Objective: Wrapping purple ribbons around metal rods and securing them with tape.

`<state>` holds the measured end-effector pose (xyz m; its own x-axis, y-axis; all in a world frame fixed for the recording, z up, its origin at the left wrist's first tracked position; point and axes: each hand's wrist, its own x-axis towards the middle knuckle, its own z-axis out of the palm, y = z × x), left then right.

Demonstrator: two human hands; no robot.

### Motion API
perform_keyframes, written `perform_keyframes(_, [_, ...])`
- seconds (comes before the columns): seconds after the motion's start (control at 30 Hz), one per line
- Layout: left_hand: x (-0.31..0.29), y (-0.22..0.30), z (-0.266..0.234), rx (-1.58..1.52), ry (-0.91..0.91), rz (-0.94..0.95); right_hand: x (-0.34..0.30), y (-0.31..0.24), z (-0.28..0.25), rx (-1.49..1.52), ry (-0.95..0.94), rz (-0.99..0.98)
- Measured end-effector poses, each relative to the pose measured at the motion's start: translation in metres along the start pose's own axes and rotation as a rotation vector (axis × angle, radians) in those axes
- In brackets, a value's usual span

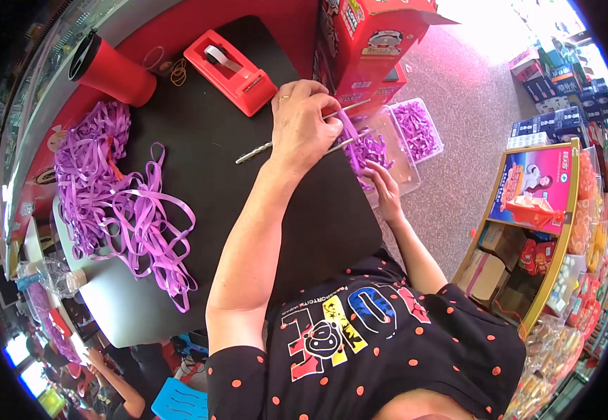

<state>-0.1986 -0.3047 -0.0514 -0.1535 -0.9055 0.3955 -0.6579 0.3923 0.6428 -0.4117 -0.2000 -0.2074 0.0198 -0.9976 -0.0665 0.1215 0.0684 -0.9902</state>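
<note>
My left hand [302, 126] is closed at the table's right edge, its thumb and fingers pinching a purple ribbon [348, 124] beside thin metal rods [253, 152]. One rod passes beneath the hand, its twisted end sticking out to the left; another shows to the right of the thumb. Lower right, my right hand [386, 194] has its fingertips bent against the bunched ribbon, partly hidden by it. Below these strands, a clear plastic box [408, 175] stands off the table's edge. A heap of long purple ribbon [90, 182] lies loose on the table's left side.
A red tape dispenser [230, 72] and red tumbler [113, 70] occupy the far side of the black table [199, 140]. Beyond stands a red carton [367, 42]. Another clear tub [417, 129] holds purple shreds. A display shelf [528, 224] stands right; a blue stool [181, 400] lower left.
</note>
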Motion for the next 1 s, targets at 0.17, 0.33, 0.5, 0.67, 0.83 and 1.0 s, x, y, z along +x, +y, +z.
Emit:
perform_keyframes(0.17, [0.001,-0.004,-0.001,0.008,-0.008,-0.008,-0.052,-0.068,-0.014,-0.506,-0.009,-0.153])
perform_keyframes(0.33, [0.001,-0.004,0.0,0.007,-0.023,0.007,-0.074,-0.11,-0.01,-0.456,-0.03,-0.215])
perform_keyframes(0.5, [0.0,-0.004,0.0,0.003,-0.025,-0.001,-0.073,-0.131,-0.01,-0.314,0.0,-0.26])
perform_keyframes(0.67, [-0.001,-0.005,-0.003,0.005,-0.02,0.001,-0.051,-0.17,0.009,0.086,-0.132,-0.331])
perform_keyframes(0.83, [0.002,-0.005,-0.001,0.008,-0.023,0.021,0.022,-0.208,0.027,0.165,-0.325,-0.499])
perform_keyframes(1.0, [-0.001,-0.007,-0.001,-0.002,0.01,0.036,0.111,-0.209,0.061,-0.051,-0.4,-0.454])
